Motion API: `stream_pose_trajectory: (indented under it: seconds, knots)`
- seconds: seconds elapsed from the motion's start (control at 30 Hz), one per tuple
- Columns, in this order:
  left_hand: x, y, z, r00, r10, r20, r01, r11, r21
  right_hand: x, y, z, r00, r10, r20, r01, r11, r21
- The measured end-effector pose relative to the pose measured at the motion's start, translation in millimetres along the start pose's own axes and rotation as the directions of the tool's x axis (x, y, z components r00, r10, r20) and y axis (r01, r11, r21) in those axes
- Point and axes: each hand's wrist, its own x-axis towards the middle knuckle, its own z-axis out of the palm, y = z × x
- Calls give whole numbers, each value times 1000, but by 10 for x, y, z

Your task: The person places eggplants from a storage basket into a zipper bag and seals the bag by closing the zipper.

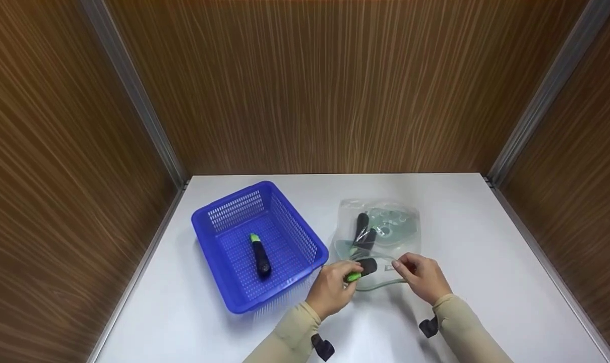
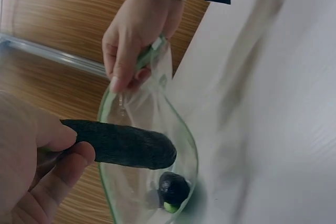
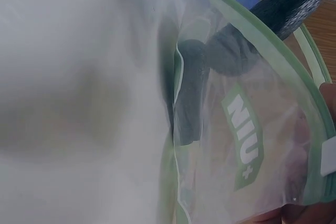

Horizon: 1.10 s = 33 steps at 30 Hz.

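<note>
My left hand pinches a dark eggplant by its green stem end, its rounded end pointing into the mouth of a clear zip bag. In the left wrist view this eggplant lies across the bag's open, green-edged mouth. My right hand pinches the bag's rim at the right, and the left wrist view shows that hand on the green edge. Two dark eggplants lie inside the bag. The right wrist view shows the held eggplant between the two green bag edges.
A blue perforated basket stands left of the bag, with one eggplant in it. Both rest on a white table. Wood-grain panels rise behind and at both sides.
</note>
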Motion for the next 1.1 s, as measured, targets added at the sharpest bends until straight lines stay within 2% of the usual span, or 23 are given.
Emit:
stream_pose_trajectory:
  seconds: [0.23, 0.43, 0.63, 0.73, 0.83, 0.97, 1.1]
  knots:
    - [-42, 29, 157, 995, -63, 80, 61, 998, 19, -52, -24, 1, 998, -50, -31, 50, 999, 16]
    - [-48, 26, 265, 983, -61, 171, 50, 996, 68, -77, -37, 6, 994, -98, -53, 98, 995, 9]
    - [-49, 27, 373, 961, -110, 256, 75, 987, 140, -91, -63, 18, 989, -136, -62, 137, 990, 19]
    - [-43, 29, 427, 948, -120, 295, 70, 982, 174, -102, -81, 24, 987, -148, -66, 150, 988, 28]
    - [-44, 18, 477, 943, -108, 314, 44, 978, 203, -122, -97, 41, 986, -151, -67, 153, 988, 34]
    - [-46, -11, 536, 944, -90, 316, 12, 970, 242, -153, -120, 66, 987, -148, -58, 151, 987, 48]
    - [-42, -49, 601, 941, -114, 319, 33, 968, 248, -192, -138, 82, 987, -148, -56, 151, 987, 61]
